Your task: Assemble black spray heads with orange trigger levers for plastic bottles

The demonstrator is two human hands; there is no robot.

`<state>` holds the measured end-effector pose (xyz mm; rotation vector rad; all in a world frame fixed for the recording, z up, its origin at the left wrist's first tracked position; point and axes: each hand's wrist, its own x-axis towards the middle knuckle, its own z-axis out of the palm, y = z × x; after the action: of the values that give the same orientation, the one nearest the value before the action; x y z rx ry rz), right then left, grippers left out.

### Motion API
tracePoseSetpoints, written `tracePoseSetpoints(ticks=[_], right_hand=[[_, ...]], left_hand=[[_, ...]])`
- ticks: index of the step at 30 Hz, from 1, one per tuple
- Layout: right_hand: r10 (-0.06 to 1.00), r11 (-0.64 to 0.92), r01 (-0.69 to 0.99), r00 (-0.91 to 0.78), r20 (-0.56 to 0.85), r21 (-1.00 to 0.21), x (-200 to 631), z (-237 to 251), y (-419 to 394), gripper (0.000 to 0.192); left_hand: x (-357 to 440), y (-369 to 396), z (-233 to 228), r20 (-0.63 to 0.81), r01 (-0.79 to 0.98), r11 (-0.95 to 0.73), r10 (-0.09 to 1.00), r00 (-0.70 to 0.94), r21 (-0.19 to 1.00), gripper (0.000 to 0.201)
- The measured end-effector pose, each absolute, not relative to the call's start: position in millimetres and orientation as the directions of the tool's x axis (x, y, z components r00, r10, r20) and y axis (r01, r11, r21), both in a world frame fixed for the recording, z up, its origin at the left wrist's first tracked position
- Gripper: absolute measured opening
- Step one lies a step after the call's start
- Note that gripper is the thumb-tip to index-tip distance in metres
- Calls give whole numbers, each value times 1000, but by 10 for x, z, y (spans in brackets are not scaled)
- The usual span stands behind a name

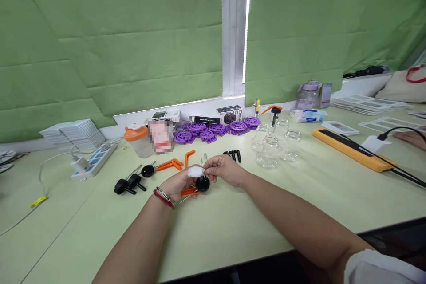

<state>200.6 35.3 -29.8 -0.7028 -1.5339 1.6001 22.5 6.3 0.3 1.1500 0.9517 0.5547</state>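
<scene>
My left hand (177, 185), with bracelets at the wrist, is closed around a small white oval piece (195, 171). My right hand (226, 170) pinches at the right edge of that piece with thumb and forefinger. Just below the fingers is a black round knob (203, 183), beside an orange handle (189, 192) and a thin metal rod; whether my left hand also grips these is hidden. To the left lie black knobs with stems (135, 181), another black knob with a rod (147, 171) and orange handles (170, 165). Short black parts (234, 156) lie behind my right hand.
Clear glass jars (267, 153) stand right of centre. Purple openwork parts (208, 135) lie along the back, near an orange-lidded shaker cup (138, 140). A white power strip (95, 163) sits left, a yellow-orange device (351, 150) right. Another person's hand (411, 138) shows at far right.
</scene>
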Motion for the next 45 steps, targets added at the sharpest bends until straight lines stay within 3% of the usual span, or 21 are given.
tracePoseSetpoints(ticks=[9, 15, 35, 45], right_hand=[[791, 239, -145, -544, 279, -960, 1968, -330, 371, 13], [783, 290, -68, -556, 278, -955, 1976, -261, 336, 8], [763, 126, -173, -613, 207, -977, 1958, -355, 366, 25], [751, 179, -186, -609, 256, -966, 1962, -359, 346, 25]], left_hand=[[239, 59, -4, -344, 94, 344, 802, 488, 934, 47], [244, 57, -11, -331, 94, 330, 799, 502, 939, 45], [239, 61, -19, -304, 94, 298, 806, 508, 950, 30], [218, 67, -54, -288, 72, 296, 803, 521, 953, 24]])
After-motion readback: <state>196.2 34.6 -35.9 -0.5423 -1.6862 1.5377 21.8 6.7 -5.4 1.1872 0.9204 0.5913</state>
